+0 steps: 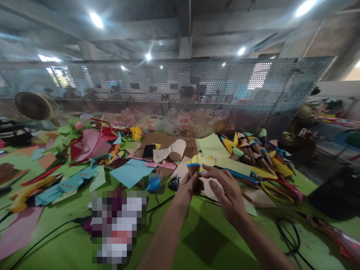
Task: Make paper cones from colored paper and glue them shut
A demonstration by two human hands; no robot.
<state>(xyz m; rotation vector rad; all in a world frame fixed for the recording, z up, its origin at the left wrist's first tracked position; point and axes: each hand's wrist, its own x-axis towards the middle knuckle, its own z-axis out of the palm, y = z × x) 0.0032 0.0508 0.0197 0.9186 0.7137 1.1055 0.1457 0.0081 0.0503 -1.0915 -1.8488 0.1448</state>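
Note:
My left hand [189, 191] is closed around a small brown cone [193, 169], held upright above the green table. The cone has a blue band round its top edge and a yellow swirl like ice cream above it. My right hand [225, 187] is just right of the cone, fingers apart and bent, with the index fingertip close to the blue band. A speck of blue shows by that fingertip; whether it touches is unclear. Nearby lie a blue lump in clear plastic [154, 182] and a black plastic-wrapped lump [174, 183].
Several similar cones [251, 152] are heaped at right behind my hands. Coloured paper covers the back, with a phone [148, 151] and a paper roll [177, 149]. A yellow glue gun [25, 198] lies left, and a black cable [292, 240] curls at right. Perforated metal screen [168, 90] stands behind.

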